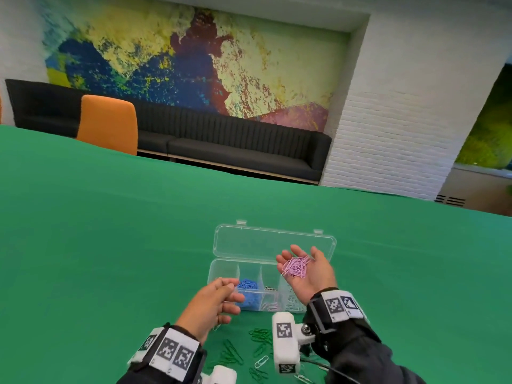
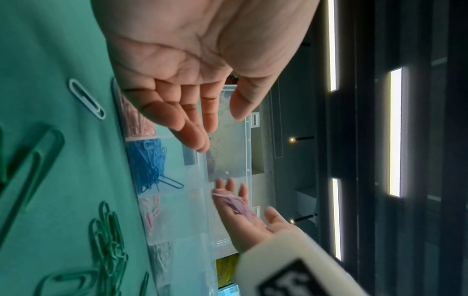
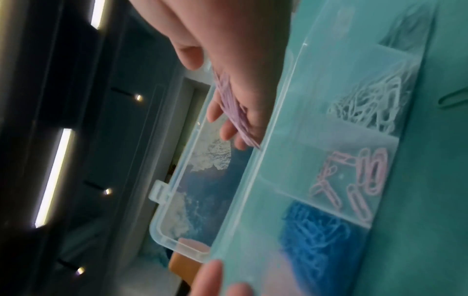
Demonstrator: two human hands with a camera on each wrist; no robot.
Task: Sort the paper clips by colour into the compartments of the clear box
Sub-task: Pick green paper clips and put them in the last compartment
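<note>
My right hand (image 1: 306,270) is turned palm up in the lower middle of the frame, above the right part of the clear box (image 1: 221,273). Its fingers (image 1: 296,249) are gently spread, and a heap of lilac paper clips (image 1: 295,266) lies on the palm. My left hand (image 1: 214,303) hovers at the box's left front, fingers loosely curled, holding nothing. In the compartments I see blue clips (image 1: 248,285), pink clips (image 3: 354,180) and white clips (image 3: 375,104). The lid (image 1: 274,243) stands open behind. Green clips (image 1: 260,335) lie on the green worktop (image 1: 97,245), near the lower edge.
</note>
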